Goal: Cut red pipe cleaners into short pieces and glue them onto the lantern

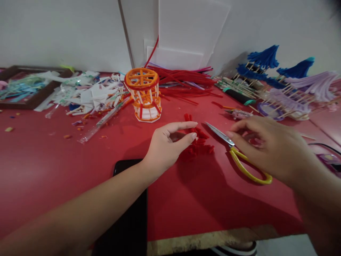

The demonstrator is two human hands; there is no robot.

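My left hand (170,142) is at the middle of the red table, thumb and index finger apart, over a small heap of short red fuzzy stem pieces (199,142). The hand partly covers the heap. To its right lies a pair of scissors (218,133) with yellow handles (249,172), blades together and pointing toward the heap. Above the handles is my right hand (263,142), its fingers loosely bent and the thumb near the scissors' pivot. No thing shows in its grasp. Behind the heap stands an orange, red and white lantern-like frame (142,94).
A black phone-like slab (130,206) lies beneath my left forearm. Long red fuzzy stems (183,80) are piled at the wall. Paper and plastic scraps (93,92) and a brown frame (34,101) are at left; blue (263,58) and lilac (311,85) roof-like models stand at right.
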